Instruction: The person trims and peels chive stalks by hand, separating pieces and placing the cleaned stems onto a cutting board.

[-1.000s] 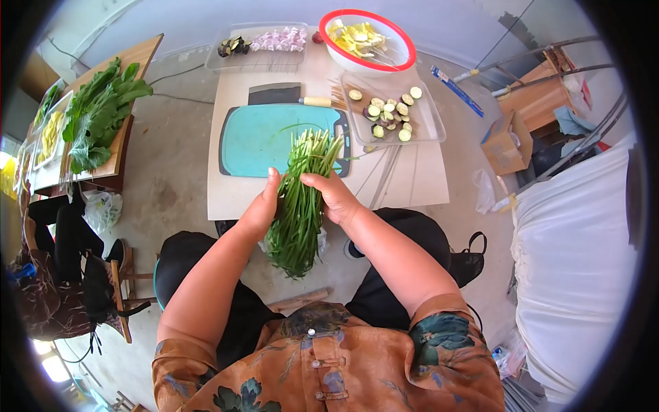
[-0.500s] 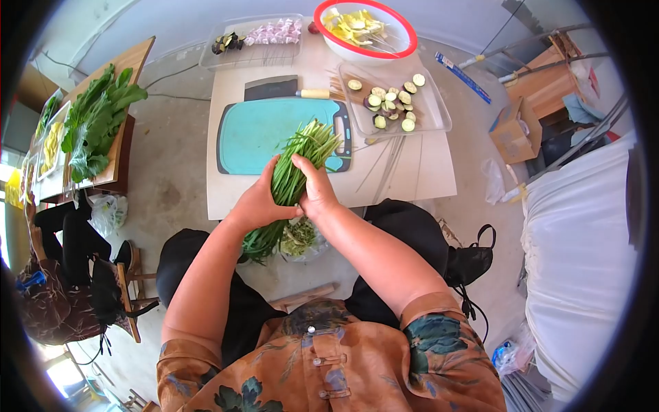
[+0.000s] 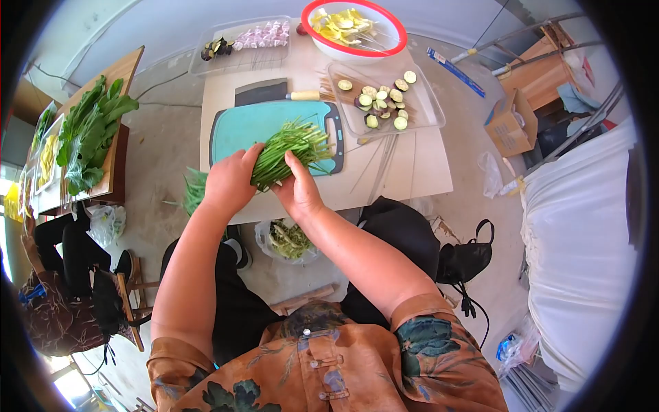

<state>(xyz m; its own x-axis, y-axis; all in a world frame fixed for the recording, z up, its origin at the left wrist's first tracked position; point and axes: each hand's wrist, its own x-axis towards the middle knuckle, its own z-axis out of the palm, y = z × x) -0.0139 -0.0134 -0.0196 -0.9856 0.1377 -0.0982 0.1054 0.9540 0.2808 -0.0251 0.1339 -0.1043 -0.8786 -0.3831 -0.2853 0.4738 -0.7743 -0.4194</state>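
A thick bunch of chives (image 3: 283, 156) lies slanted in both hands over the near edge of the cutting board, cut ends to the right. My left hand (image 3: 232, 177) is wrapped round its middle; the leafy ends hang out at the left, behind the wrist. My right hand (image 3: 299, 191) holds the bunch near the cut ends, thumb on the near side and fingers partly hidden underneath. Beneath it is the turquoise cutting board (image 3: 233, 127) with a dark rim. A cleaver (image 3: 262, 92) with a wooden handle rests flat beyond the board.
A plastic tray of eggplant pieces (image 3: 384, 103), skewers (image 3: 386, 161), a red-rimmed bowl (image 3: 401, 42) and another tray (image 3: 237, 63) stand on the table. Below the near edge is a bag of trimmings (image 3: 288, 240). At left, a person (image 3: 58, 302) sits by leafy greens (image 3: 93, 137).
Both hands have turned the bunch from near upright to a flatter slant, its leafy ends swinging left from between the knees. The bag of trimmings underneath is now more exposed.
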